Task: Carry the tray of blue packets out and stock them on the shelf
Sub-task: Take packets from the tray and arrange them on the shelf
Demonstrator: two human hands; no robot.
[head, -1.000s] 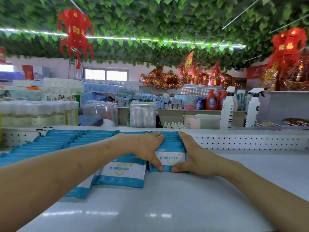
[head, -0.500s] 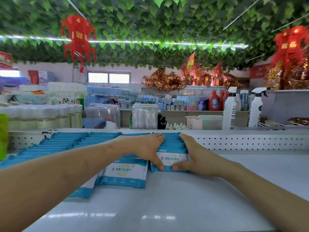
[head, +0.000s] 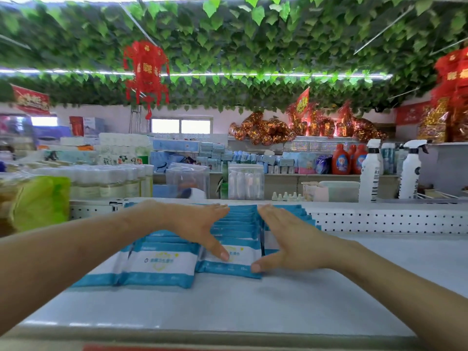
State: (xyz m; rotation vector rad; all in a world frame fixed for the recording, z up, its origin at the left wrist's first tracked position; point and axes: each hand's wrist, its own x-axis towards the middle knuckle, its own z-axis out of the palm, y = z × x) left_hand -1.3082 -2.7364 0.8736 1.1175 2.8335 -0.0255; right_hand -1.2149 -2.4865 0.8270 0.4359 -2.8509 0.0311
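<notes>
Left hand (head: 195, 225) and right hand (head: 287, 240), fingers straight and gripping nothing, flank a row of blue packets (head: 239, 224), thumbs touching its front packet. The packets, blue-edged with white printed faces, stand in rows on the white shelf (head: 228, 307) against its perforated back panel (head: 379, 221); bare shelf spreads rightward and in front.

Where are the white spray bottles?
Head view, far right: the white spray bottles stand beyond the shelf's perforated back panel, right of the orange detergent bottles.
</notes>
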